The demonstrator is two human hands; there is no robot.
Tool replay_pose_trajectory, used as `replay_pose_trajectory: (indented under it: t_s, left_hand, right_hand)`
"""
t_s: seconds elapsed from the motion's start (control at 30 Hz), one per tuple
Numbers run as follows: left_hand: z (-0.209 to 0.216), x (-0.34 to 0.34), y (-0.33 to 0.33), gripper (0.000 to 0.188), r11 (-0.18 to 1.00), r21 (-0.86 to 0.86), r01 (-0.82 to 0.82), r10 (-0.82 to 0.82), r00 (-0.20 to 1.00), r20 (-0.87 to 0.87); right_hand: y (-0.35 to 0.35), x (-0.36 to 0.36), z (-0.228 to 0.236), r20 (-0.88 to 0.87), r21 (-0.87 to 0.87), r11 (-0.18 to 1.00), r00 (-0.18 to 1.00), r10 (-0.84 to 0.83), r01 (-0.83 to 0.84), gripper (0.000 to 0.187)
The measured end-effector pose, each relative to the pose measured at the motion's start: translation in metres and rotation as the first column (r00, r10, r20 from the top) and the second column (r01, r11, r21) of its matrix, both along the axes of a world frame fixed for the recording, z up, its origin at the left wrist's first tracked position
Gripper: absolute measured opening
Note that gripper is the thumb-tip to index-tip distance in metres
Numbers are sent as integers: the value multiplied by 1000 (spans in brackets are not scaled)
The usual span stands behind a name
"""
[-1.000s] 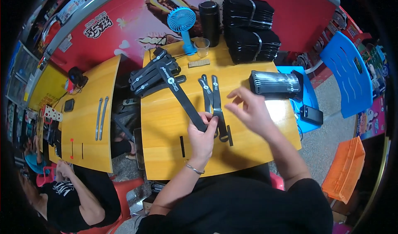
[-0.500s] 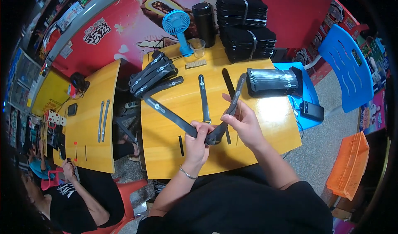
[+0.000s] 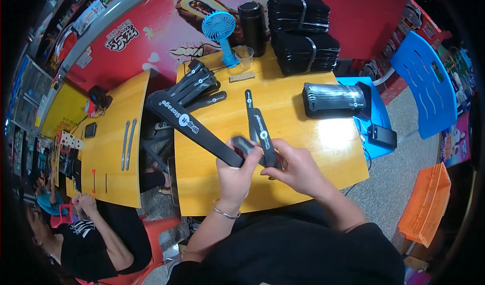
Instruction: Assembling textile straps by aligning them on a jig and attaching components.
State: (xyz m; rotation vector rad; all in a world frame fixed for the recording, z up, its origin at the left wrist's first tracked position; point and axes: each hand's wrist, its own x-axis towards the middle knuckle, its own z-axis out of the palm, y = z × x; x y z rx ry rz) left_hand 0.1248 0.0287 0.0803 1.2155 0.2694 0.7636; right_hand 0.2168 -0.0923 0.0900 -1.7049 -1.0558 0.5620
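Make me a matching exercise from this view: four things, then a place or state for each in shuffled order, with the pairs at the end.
Things
1. Clear cup
2. Black strap slanting up to the left
3. Two black bundles
4. Black box-shaped object

Places or states
A. On the blue seat
B. Stacked, each with a band around it
C. Held in the left hand
D. Beside the blue fan

Pairs: 1-D; 2-C; 3-B; 4-A

Apparently a shop: stocked shelves
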Motion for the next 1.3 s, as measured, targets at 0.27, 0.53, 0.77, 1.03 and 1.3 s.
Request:
replay_pose_trajectory:
  t_s: [0.27, 0.53, 0.77, 1.03, 1.3]
  left_hand:
    - [-10, -1, -2, 9, 998, -55, -25, 17, 988, -152]
    - [-17, -11, 79, 7, 839, -307, -449, 433, 893, -123]
    - [-1, -59, 118, 11, 808, -77, -584, 583, 812, -44]
    - [5, -67, 98, 12, 896, -76, -438, 432, 898, -77]
    - [5, -54, 91, 11, 912, -117, -393, 380, 917, -122]
  right_hand:
    - [2, 2, -5, -94, 204, 967, 987, -134, 151, 21]
    - [-34, 9, 21, 203, 614, 739, 961, 190, -276, 7]
    - [-46, 66, 28, 62, 203, 934, 948, -312, 294, 16]
    - [45, 119, -71, 453, -178, 894, 840, -297, 412, 22]
    - [39, 72, -93, 724, -116, 881, 646, -241, 459, 24]
